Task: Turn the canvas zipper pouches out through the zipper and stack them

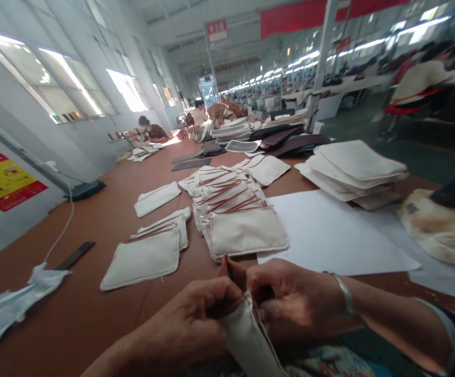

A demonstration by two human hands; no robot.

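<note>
At the bottom middle, my left hand (199, 319) is closed on the edge of a cream fabric pouch (246, 335) with brown lining. My right hand (298, 293) pinches the same pouch near its corner, close to my left fingertips. A brown flap (233, 272) sticks up between the two hands. Just beyond them lies a stack of cream pouches (246, 230) with brown edges, overlapping in a row. Left of it rest another cream pouch (144, 256), on top of others, and a single one (157, 199) farther back.
Large white paper (325, 230) lies on the brown table (113, 209) at right, beside a pile of cream pieces (356, 167). Dark flat pieces (298, 141) are behind. A white cloth (19, 303) and dark strip (77, 255) sit at left. People work farther back.
</note>
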